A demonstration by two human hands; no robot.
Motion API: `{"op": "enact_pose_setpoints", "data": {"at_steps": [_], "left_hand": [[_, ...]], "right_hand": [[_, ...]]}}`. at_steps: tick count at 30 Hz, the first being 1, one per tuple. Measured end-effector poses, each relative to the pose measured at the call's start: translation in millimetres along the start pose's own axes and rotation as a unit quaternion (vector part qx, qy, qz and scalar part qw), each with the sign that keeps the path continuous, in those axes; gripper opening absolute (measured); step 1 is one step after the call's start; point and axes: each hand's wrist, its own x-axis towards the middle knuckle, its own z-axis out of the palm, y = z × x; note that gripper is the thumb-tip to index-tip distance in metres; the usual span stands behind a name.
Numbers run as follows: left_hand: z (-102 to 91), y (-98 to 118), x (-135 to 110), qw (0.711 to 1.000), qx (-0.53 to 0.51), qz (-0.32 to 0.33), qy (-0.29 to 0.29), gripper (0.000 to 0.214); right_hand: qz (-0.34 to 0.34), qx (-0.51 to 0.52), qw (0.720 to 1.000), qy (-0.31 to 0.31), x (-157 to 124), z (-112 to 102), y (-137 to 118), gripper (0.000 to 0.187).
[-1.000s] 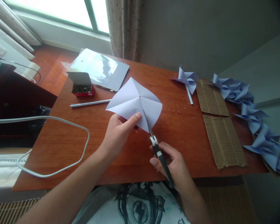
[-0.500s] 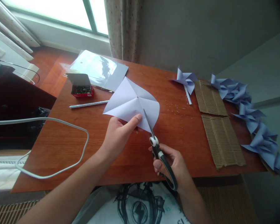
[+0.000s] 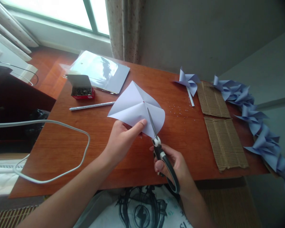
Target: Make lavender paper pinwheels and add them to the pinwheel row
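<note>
Two hands, both occupied. Left hand: grip pinching the paper square, thumb on top, other fingers mostly hidden beneath. Right hand: grip closed around the handles of the scissors, one blade lying over the paper near its lower corner; cannot tell how far the blades are parted.

Landmark, the open red box. Paper held above the wooden surface, right of the box and a little nearer the person. Rod just on the near side of the box, right end hidden by the paper. Plastic-covered sheets directly beyond it. Well to its right: one pinwheel, then upper cardboard and lower cardboard.

Risks, my judgement: a blade drifting off the fold would leave a crooked slit; running too deep could sever the centre. Thumb sits close to the blade, so a slip could nick it. A loose pinch might let the sheet swivel.

Paper's look: plain, pale, thin, diagonal creases meeting at a small reddish dot, right side bowing.
</note>
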Motion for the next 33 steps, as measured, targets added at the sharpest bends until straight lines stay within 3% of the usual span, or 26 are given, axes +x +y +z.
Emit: {"op": "enact_pose_setpoints", "data": {"at_steps": [21, 29, 33], "left_hand": [[3.3, 1, -5, 0.998, 0.058, -0.002, -0.023, 0.020], [2.8, 1, -6, 0.996, 0.056, 0.000, -0.074, 0.023], [3.3, 1, -7, 0.997, 0.048, -0.008, -0.065, 0.019]], "right_hand": [[-0.008, -0.024, 1.000, -0.006, 2, 2, -13, 0.061], [-0.018, -0.026, 0.999, -0.010, 5, 2, -13, 0.060], [-0.021, -0.014, 1.000, -0.014, 6, 1, -12, 0.060]]}}
